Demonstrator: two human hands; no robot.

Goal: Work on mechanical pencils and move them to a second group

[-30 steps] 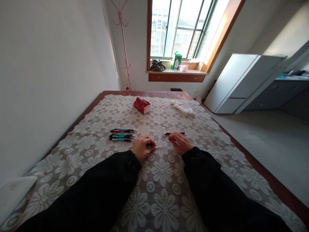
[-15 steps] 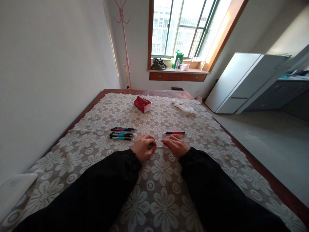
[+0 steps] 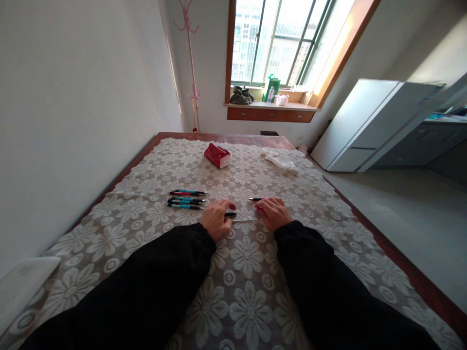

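Observation:
My left hand point(image 3: 216, 218) rests on the lace tablecloth point(image 3: 241, 253), fingers closed on a short black pen part point(image 3: 230, 214). My right hand point(image 3: 273, 212) lies a little to the right, fingers curled over a red pen piece, and a thin white refill point(image 3: 243, 220) lies on the cloth between the two hands. Just beyond the right hand a pen point(image 3: 255, 199) shows only its dark tip. A row of several blue and red pens point(image 3: 187, 199) lies left of my left hand.
A red tissue pack point(image 3: 217, 155) and a crumpled white cloth point(image 3: 279, 161) lie farther back on the table. A white wall runs along the left edge. A white pad point(image 3: 25, 282) sits at the near left corner. Open floor and a white cabinet point(image 3: 365, 126) are at right.
My hands drew together half a second ago, then moved apart again. The right hand shifted forward and now covers most of the pen beyond it. The view tilted slightly.

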